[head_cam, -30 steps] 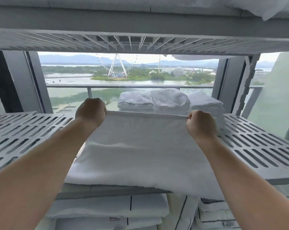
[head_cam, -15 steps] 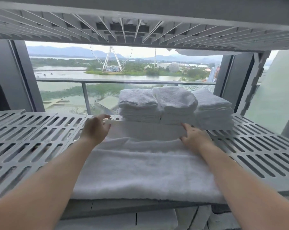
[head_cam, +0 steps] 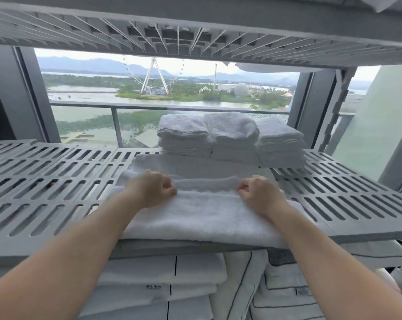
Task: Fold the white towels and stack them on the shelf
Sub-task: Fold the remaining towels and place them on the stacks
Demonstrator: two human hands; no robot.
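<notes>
White fluffy towel [head_cam: 200, 218], folded rectangle, on slotted grey shelf [head_cam: 45, 181]

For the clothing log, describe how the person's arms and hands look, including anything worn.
Both forearms are bare as far as the frame shows, with no sleeves or cuffs. The left hand and right hand wear no gloves. No watch, bracelet or strap shows at either wrist. No ring shows on the visible parts of the fingers, which are partly hidden.

Soft window daylight, wide-angle edge distortion
</notes>
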